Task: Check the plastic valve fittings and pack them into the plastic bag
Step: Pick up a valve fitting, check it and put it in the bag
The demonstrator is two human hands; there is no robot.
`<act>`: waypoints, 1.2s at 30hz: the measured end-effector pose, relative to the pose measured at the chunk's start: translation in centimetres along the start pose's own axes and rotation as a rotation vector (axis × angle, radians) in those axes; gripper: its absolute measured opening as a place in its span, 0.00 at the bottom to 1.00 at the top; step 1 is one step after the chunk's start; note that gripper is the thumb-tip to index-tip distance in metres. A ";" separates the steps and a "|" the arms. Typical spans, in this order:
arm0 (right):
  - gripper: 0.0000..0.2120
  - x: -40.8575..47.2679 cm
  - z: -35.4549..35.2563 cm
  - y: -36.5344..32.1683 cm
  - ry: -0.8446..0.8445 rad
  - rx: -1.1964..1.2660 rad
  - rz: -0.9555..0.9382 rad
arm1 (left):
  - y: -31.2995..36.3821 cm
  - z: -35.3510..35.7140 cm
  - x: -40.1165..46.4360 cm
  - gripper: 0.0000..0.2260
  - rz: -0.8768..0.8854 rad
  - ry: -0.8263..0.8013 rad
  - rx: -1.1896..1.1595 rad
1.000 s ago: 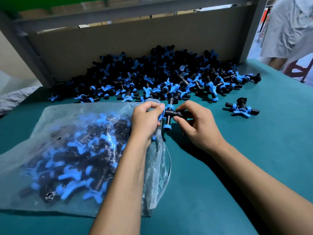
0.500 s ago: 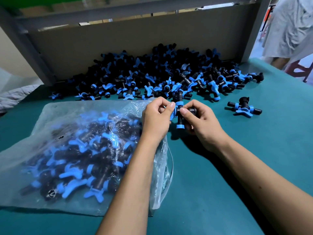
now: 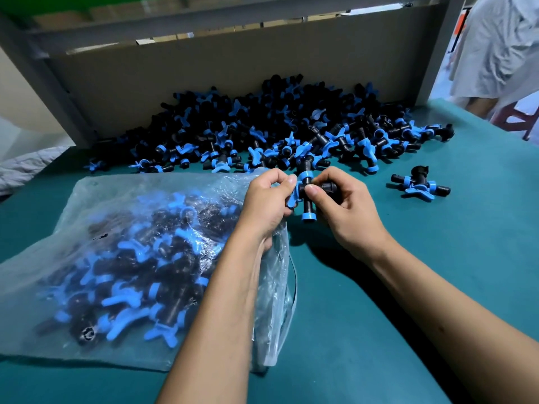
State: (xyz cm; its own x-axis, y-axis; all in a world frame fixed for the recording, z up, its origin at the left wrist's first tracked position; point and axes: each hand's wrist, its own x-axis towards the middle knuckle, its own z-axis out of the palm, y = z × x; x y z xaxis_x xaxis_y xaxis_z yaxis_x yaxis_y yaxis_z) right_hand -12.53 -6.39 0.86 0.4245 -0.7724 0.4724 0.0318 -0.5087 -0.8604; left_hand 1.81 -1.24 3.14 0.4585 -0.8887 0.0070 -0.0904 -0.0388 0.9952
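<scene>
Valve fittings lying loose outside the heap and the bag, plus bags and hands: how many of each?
Valve fitting held in both hands: 1
Valve fitting lying alone on the table: 1
Plastic bag: 1
Hands: 2, left hand and right hand
Total: 5

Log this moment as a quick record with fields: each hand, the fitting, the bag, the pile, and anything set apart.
left hand: pinches the blue handle of the held fitting
right hand: grips the black body of the same fitting
held fitting: black, blue rings, above the table
plastic bag: lies flat on the left, holds many fittings
pile: loose fittings against the cardboard wall
lone fitting: apart on the green table, right
</scene>
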 end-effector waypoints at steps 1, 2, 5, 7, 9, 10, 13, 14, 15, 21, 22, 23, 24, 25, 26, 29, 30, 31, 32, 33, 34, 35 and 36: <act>0.09 0.0 -0.1 -0.1 0.002 -0.022 -0.013 | 0.2 -0.1 0.0 0.18 -0.028 -0.012 -0.030; 0.08 0.0 -0.1 -0.2 0.004 -0.041 -0.024 | 0.3 -0.1 -0.1 0.18 -0.056 -0.024 -0.060; 0.08 0.0 -0.1 -0.4 0.001 -0.070 -0.050 | 0.7 -0.3 -0.3 0.15 -0.114 -0.051 -0.117; 0.07 0.0 0.0 -0.3 -0.001 -0.081 -0.051 | 0.8 -0.3 -0.4 0.14 -0.114 -0.048 -0.123; 0.07 0.0 0.1 0.1 -0.018 -0.040 -0.010 | 0.6 -0.2 -0.5 0.15 -0.060 -0.008 -0.073; 0.06 -0.1 0.1 0.3 -0.028 0.001 0.024 | 0.5 -0.1 -0.5 0.15 -0.008 0.026 -0.005; 0.06 -0.1 0.1 0.7 -0.024 0.063 0.074 | 0.4 0.1 -0.4 0.13 0.156 0.158 0.196; 0.06 -0.1 0.1 0.8 -0.024 0.060 0.069 | 0.5 0.1 -0.4 0.13 0.187 0.200 0.223; 0.06 -0.1 0.2 0.8 -0.026 0.074 0.073 | 0.8 0.2 -0.5 0.14 0.210 0.241 0.250; 0.21 0.8 -0.3 0.9 0.162 0.399 0.429 | 2.1 -0.1 -0.8 0.08 0.302 0.421 0.656; 0.23 1.0 -0.7 0.9 0.205 0.447 0.480 | 2.3 -0.3 -0.8 0.07 0.284 0.418 0.682; 0.24 1.1 -1.0 0.9 0.238 0.499 0.521 | 2.4 -0.5 -0.7 0.09 0.247 0.394 0.733; 0.25 1.2 -1.3 0.8 0.258 0.548 0.553 | 2.5 -0.6 -0.8 0.14 0.193 0.343 0.825; 0.25 1.2 -1.4 0.7 0.265 0.587 0.578 | 2.5 -0.7 -0.9 0.21 0.138 0.275 0.928; 0.25 1.3 -1.5 0.7 0.265 0.614 0.597 | 2.5 -0.7 -1.0 0.26 0.097 0.212 1.019; 0.25 1.2 -1.6 0.6 0.249 0.636 0.612 | 2.5 -0.7 -1.3 0.29 0.071 0.156 1.112; 0.25 1.2 -1.6 0.5 0.244 0.634 0.603 | 2.7 -0.9 -1.4 0.28 0.074 0.175 1.074; 0.25 1.1 -1.5 0.5 0.242 0.625 0.589 | 2.8 -1.2 -1.3 0.26 0.085 0.203 1.032; 0.23 1.1 -1.4 0.4 0.247 0.611 0.566 | 2.9 -1.5 -1.2 0.24 0.098 0.232 1.002; 0.19 0.9 -1.3 0.4 0.259 0.596 0.534 | 3.1 -1.8 -1.2 0.23 0.105 0.256 0.986; 0.17 0.9 -1.1 0.5 0.271 0.582 0.497 | 3.4 -2.0 -1.2 0.24 0.097 0.260 0.984; 0.18 0.8 -0.9 0.5 0.275 0.569 0.456 | 3.7 -2.1 -1.4 0.30 0.070 0.240 1.012; 0.19 0.7 -0.7 0.6 0.272 0.555 0.421 | 3.9 -1.9 -1.6 0.38 0.029 0.192 1.072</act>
State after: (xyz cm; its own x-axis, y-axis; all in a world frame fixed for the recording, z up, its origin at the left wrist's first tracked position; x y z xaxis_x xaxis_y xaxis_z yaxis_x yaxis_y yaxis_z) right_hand -12.81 -7.53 0.79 0.2650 -0.9629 0.0504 0.3985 0.0617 -0.9151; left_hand 2.42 0.89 7.19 0.5658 -0.8132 0.1364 -0.7846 -0.4801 0.3923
